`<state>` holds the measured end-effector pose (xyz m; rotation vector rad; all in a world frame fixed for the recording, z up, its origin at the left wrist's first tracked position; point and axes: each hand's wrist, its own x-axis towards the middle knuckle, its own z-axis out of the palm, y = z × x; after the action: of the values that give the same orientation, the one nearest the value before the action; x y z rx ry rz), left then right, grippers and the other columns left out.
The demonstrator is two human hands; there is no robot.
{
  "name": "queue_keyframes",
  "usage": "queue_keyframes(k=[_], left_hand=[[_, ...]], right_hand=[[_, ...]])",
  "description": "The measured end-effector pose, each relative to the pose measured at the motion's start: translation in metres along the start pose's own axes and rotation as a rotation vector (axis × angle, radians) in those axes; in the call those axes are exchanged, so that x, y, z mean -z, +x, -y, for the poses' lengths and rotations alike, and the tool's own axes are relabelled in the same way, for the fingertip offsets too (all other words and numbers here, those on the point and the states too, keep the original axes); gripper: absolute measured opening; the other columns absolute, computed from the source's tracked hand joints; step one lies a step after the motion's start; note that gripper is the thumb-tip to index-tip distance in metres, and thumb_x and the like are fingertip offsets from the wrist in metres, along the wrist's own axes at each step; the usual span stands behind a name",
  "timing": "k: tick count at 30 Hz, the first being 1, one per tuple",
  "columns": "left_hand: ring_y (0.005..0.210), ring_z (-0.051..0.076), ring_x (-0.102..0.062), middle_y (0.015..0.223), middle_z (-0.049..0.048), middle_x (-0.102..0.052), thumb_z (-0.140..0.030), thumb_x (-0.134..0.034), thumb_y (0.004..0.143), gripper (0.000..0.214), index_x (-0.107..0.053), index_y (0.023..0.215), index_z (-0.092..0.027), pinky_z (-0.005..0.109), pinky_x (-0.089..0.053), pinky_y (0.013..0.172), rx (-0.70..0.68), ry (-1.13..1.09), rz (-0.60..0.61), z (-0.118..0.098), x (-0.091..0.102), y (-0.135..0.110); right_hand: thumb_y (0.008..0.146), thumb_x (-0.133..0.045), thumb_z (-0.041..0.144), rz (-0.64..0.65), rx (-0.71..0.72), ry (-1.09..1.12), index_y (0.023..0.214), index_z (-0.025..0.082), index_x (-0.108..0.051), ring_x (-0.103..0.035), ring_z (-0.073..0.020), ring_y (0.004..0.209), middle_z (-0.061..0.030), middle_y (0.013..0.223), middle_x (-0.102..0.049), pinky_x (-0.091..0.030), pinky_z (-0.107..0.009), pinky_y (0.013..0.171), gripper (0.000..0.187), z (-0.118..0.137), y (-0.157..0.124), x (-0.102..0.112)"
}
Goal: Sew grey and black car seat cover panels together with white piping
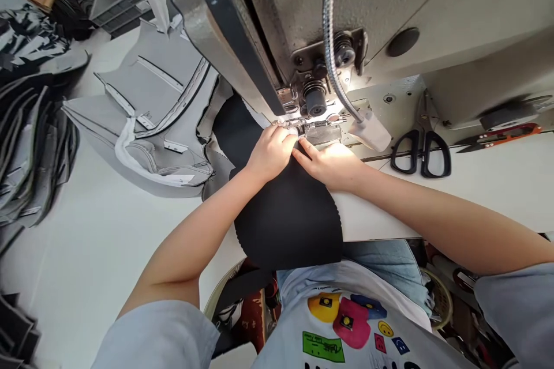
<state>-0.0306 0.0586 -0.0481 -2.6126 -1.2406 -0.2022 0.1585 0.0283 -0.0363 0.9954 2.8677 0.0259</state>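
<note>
A black fabric piece [288, 225] with notched edges lies under the sewing machine's needle area [303, 121] and hangs past the table's front edge. My left hand [272, 153] is closed on the fabric just left of the presser foot, its fingers bunched at the seam. From the right, my right hand [331, 164] reaches in beside the metal plate. Its thumb and forefinger come together on the fabric near the left fingertips. The fingertips of both hands nearly meet, and what lies beneath them is partly hidden.
Black-handled scissors [422, 150] lie right of the needle area, with orange-handled snips [504, 137] farther right. A grey sewn piece [160, 104] rests on the white table [108, 242]. Stacked dark pieces [30, 138] line the left side. A flexible metal lamp neck [329, 29] hangs over the work.
</note>
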Motion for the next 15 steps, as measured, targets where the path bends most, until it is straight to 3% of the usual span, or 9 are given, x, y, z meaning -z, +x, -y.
queue_keyframes(k=[4, 7, 11, 15], left_hand=[[0.097, 0.03, -0.058, 0.088, 0.0111, -0.065, -0.017, -0.044, 0.092, 0.026, -0.07, 0.092, -0.018, 0.047, -0.042, 0.09, 0.133, -0.077, 0.099, 0.005, 0.008, 0.001], [0.104, 0.032, -0.057, 0.093, 0.0104, -0.067, -0.019, -0.046, 0.091, 0.027, -0.072, 0.093, -0.023, 0.051, -0.039, 0.093, 0.179, -0.116, 0.099, 0.012, 0.012, 0.002], [0.104, 0.029, -0.059, 0.094, 0.0076, -0.07, -0.024, -0.046, 0.093, 0.027, -0.073, 0.095, -0.024, 0.047, -0.041, 0.095, 0.15, -0.177, 0.099, 0.019, 0.007, 0.002], [0.101, 0.025, -0.06, 0.094, 0.0073, -0.07, -0.018, -0.042, 0.091, 0.03, -0.072, 0.094, -0.02, 0.041, -0.045, 0.095, 0.119, -0.215, 0.133, 0.018, 0.004, 0.005]], right_hand=[[0.078, -0.047, 0.01, -0.029, 0.06, 0.044, 0.142, 0.011, -0.043, -0.059, -0.0179, 0.066, -0.0275, 0.146, -0.04, -0.029, -0.028, 0.051, 0.063, -0.001, -0.007, -0.001], [0.073, -0.055, 0.014, -0.036, 0.06, 0.099, 0.142, 0.013, -0.044, -0.059, -0.0173, 0.067, -0.0251, 0.147, -0.04, -0.028, -0.028, 0.051, 0.069, 0.0, -0.011, -0.002], [0.074, -0.055, 0.016, -0.025, 0.028, 0.102, 0.142, 0.014, -0.043, -0.059, -0.0178, 0.067, -0.0232, 0.149, -0.039, -0.027, -0.029, 0.049, 0.069, 0.002, -0.01, -0.003], [0.075, -0.053, 0.014, -0.018, 0.017, 0.102, 0.143, 0.013, -0.043, -0.059, -0.0178, 0.067, -0.0233, 0.149, -0.037, -0.028, -0.03, 0.05, 0.069, 0.004, -0.008, -0.002]])
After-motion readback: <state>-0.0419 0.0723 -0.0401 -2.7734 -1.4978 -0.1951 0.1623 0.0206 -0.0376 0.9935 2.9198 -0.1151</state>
